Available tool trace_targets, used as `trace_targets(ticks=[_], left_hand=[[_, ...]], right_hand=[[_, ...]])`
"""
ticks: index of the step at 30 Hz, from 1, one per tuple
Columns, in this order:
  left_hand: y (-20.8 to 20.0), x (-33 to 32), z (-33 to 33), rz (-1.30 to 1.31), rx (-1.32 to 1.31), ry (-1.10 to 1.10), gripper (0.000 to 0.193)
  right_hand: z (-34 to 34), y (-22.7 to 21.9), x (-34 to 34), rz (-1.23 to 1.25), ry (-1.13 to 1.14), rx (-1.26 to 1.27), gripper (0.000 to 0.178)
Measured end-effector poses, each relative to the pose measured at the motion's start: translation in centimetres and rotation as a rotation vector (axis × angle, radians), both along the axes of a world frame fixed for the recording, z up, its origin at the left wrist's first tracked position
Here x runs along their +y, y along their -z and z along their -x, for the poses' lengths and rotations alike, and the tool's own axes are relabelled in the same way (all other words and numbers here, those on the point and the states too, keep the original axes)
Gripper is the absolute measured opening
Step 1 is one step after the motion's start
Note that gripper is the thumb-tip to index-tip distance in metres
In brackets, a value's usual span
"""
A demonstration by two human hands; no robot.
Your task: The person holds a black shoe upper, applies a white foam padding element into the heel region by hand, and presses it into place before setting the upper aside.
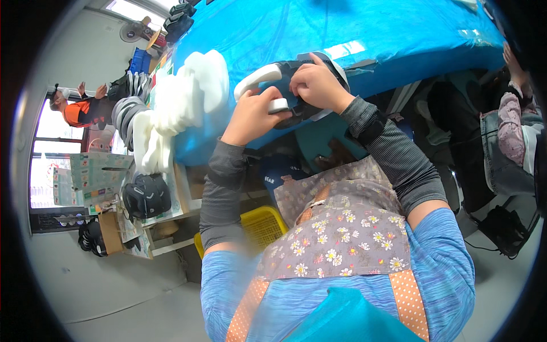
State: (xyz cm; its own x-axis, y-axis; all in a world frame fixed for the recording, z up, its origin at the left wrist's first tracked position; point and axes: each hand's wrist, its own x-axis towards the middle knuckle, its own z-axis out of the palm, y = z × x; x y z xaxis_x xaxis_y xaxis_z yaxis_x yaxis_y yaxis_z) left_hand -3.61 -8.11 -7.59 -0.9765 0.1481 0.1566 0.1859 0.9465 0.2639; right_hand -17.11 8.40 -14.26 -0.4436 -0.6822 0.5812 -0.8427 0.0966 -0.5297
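Observation:
A black padded piece with a white foam edge (264,74) lies at the near edge of the blue-covered table; its exact kind I cannot make out. My left hand (254,116) is closed on its near-left side, with the rounded end of the white foam between thumb and fingers. On its far right part, my right hand (319,85) presses with bent fingers, the index finger pointing away from me. Both hands partly cover the piece. To the left stands a stack of white foam pads (183,102), apart from my hands.
Blue sheeting (399,34) covers the table. Grey curved pads (127,117) and a black bag-like item (146,196) sit at the left. Below is a yellow basket (259,228). One person in orange (80,112) is at far left; another person's sleeve (511,128) is at right.

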Motion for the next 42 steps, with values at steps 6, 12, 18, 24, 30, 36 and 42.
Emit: trace_targets(ticks=[6,12,18,24,30,36,42], left_hand=[[-0.6,0.8,0.1,0.040,-0.102,0.151,0.045],[1.8,-0.1,-0.7,-0.012,0.138,0.092,0.017],[1.7,-1.5,-2.5,-0.271,0.183,-0.038,0.028],[2.3,-3.1,-5.9,-0.399,0.223,0.098,0.035],[4.0,-3.3,-7.6,-0.334,0.306,-0.043,0.017],[2.9,-1.6,-9.3,-0.190,0.651,-0.111,0.022],[-1.8,2.3,-11.5,0.050,1.008,-0.100,0.018]], right_hand=[[0.5,1.2,0.1,-0.035,0.064,-0.050,0.018],[0.9,-0.2,-0.4,-0.025,-0.115,-0.190,0.017],[4.3,1.2,2.0,0.447,0.329,-0.257,0.037],[5.8,3.8,2.2,0.317,-0.028,-0.924,0.045],[3.8,2.9,2.1,0.172,-0.244,-1.667,0.034],[0.7,-1.4,3.9,0.406,-0.429,-1.549,0.040],[-3.2,-3.6,4.0,0.481,-0.608,-1.640,0.044]])
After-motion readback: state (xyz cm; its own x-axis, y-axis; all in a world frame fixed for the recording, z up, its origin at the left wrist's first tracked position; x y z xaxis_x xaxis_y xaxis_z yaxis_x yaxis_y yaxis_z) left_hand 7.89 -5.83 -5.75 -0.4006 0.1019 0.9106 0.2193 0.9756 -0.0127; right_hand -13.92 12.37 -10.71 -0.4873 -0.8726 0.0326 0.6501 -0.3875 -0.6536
